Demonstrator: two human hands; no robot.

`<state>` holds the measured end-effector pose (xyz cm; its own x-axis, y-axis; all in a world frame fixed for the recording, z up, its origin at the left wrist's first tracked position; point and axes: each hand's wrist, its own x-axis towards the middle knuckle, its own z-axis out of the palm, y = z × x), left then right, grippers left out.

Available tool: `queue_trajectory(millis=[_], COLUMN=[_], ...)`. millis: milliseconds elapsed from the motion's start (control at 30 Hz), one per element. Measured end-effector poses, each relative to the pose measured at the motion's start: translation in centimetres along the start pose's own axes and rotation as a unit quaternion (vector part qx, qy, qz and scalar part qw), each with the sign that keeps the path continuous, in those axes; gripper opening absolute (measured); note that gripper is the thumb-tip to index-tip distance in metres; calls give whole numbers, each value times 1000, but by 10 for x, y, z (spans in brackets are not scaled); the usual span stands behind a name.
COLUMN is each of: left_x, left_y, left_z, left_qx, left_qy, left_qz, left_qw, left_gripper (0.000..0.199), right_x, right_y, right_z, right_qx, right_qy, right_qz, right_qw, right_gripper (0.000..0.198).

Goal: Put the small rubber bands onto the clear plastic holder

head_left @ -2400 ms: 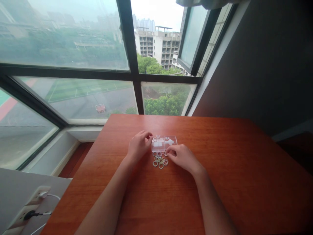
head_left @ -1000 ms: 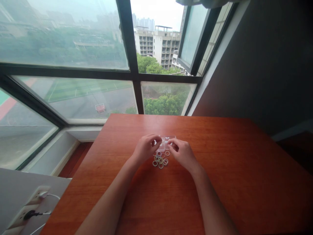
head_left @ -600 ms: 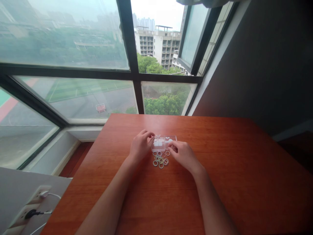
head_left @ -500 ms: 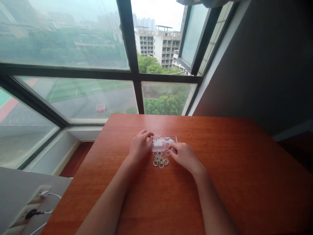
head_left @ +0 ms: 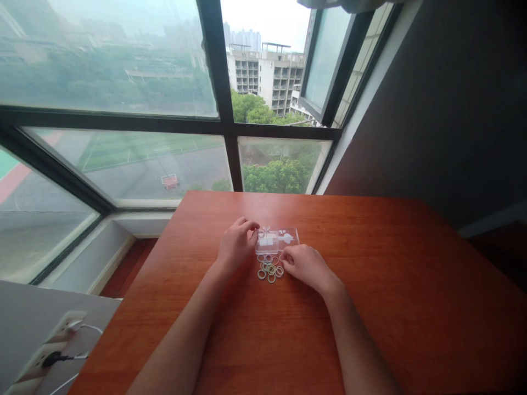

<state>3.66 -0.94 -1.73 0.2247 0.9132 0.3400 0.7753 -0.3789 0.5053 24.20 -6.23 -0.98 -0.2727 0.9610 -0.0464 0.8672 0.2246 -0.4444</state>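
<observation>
A small clear plastic box (head_left: 267,248) lies on the table, its clear lid (head_left: 293,232) folded out to the right with white markings on it. A ring shows inside the box's left part. My left hand (head_left: 237,242) curls around the box's left edge, thumb and fingers gripping it. Just in front of the box lies a loose cluster of pale, metallic-looking rings (head_left: 271,269), some overlapping. At the cluster's right side, my right hand (head_left: 303,264) has its thumb and fingertips pinched at one ring, which they partly cover.
The reddish-brown wooden table (head_left: 255,340) reaches to a dark-framed window (head_left: 234,159) at the back. A dark wall (head_left: 444,109) stands on the right. Low at the left, plugs with cables sit in wall sockets (head_left: 53,345).
My right hand has moved down and slightly left, from beside the lid to the ring at the cluster's right side. My left hand stays at the box.
</observation>
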Motion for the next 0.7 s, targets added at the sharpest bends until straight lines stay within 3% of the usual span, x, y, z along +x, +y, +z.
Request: queue_trajectory(millis=[167, 433, 700], left_x=[1, -3, -6], left_y=[3, 18, 25], left_z=[-1, 2, 3], left_qx=[-30, -167, -138], left_qy=[0, -82, -127], left_qz=[22, 83, 121], left_qw=[999, 979, 975], left_gripper=[15, 18, 13], right_x=[2, 6, 6], right_y=[2, 4, 5], right_z=[-3, -1, 1], right_qx=[46, 81, 83], right_qy=[40, 126, 138], right_qz=[-10, -24, -41], right_qw=[998, 988, 986], right_gripper=[13, 12, 13])
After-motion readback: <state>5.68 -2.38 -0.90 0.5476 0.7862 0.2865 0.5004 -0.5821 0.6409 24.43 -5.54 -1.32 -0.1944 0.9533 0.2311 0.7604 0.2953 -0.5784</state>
